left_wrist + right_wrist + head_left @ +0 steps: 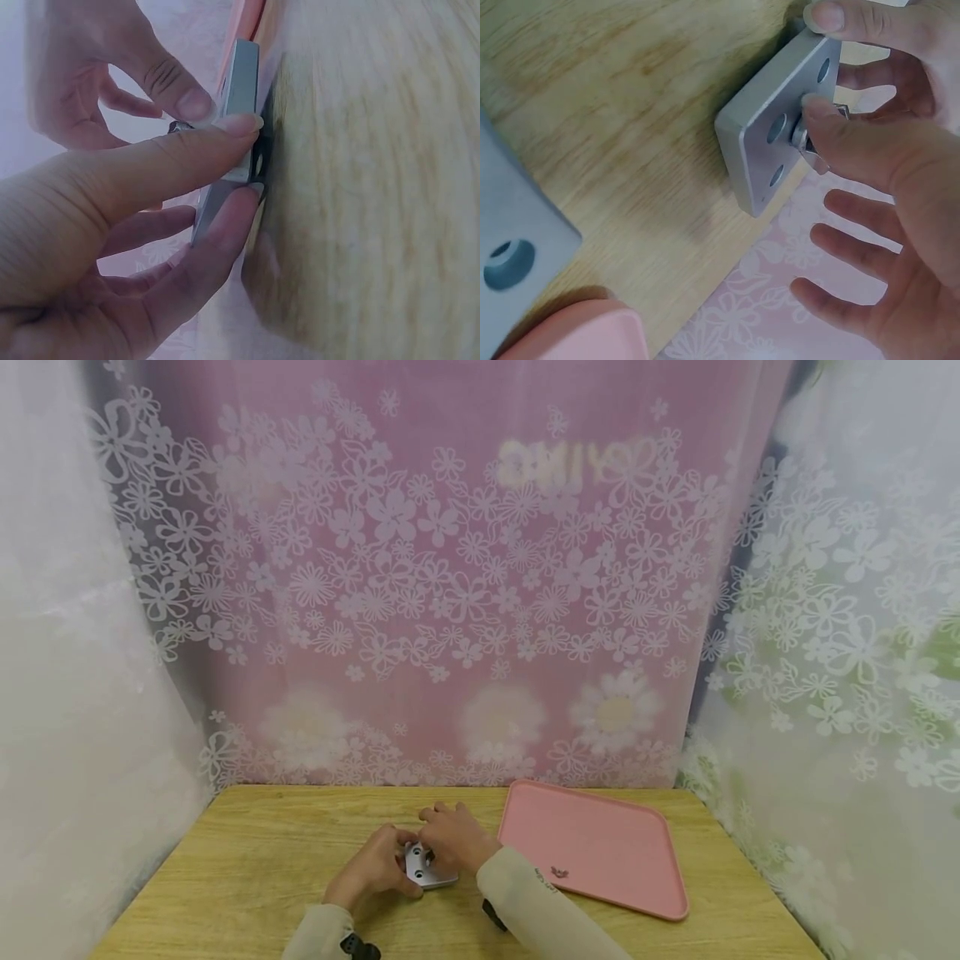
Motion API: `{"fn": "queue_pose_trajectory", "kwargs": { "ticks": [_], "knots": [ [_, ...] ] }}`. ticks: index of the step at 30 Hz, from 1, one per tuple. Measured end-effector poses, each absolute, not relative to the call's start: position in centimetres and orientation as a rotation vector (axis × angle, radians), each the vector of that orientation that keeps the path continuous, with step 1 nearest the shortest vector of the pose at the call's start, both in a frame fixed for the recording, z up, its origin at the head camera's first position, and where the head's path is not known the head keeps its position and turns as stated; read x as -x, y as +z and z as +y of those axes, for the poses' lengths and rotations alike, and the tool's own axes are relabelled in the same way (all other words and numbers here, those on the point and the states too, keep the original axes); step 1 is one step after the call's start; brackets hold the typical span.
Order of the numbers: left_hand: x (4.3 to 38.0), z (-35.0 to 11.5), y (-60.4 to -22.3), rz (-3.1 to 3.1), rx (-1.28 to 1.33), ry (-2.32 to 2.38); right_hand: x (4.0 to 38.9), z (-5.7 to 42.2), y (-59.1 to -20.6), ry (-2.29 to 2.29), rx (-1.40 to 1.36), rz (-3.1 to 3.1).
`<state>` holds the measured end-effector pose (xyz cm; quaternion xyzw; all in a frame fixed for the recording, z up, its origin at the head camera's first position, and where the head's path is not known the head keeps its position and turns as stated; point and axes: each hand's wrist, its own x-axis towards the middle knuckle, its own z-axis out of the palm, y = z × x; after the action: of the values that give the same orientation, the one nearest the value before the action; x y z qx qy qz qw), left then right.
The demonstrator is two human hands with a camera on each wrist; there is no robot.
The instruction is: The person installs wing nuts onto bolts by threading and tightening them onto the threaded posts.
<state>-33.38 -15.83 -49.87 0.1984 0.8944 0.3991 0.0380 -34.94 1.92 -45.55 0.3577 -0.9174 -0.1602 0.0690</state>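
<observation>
1. With right hand (456, 840), pinches a metal fastener (800, 140) at the holed face of a grey plate (795, 96); extends other fingers clear of the plate.
2. With left hand (379, 865), grips the plate's left edge.
3. Angles both forearms toward the plate from its near side.
4. Seems to be fitting the fastener; cannot tell about seating. Probably calls next for steady pressing or turning.
5. Includes a pink tray (607, 835) right of the plate, bearing small metal pieces (558, 872).

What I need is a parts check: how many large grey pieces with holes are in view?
2: a plate in the left hand, and a partly shown piece at the right wrist view's lower left. Others may be hidden.
</observation>
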Motion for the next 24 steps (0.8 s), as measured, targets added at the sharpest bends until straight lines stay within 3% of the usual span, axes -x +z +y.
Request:
{"fn": "queue_pose_trajectory", "kwargs": {
  "ticks": [24],
  "knots": [
    [33.57, -16.2, -50.27, 2.673, -0.509, 1.345, 35.38, 2.08, -46.22, -0.442, -1.063, -2.751]
  ]
}}
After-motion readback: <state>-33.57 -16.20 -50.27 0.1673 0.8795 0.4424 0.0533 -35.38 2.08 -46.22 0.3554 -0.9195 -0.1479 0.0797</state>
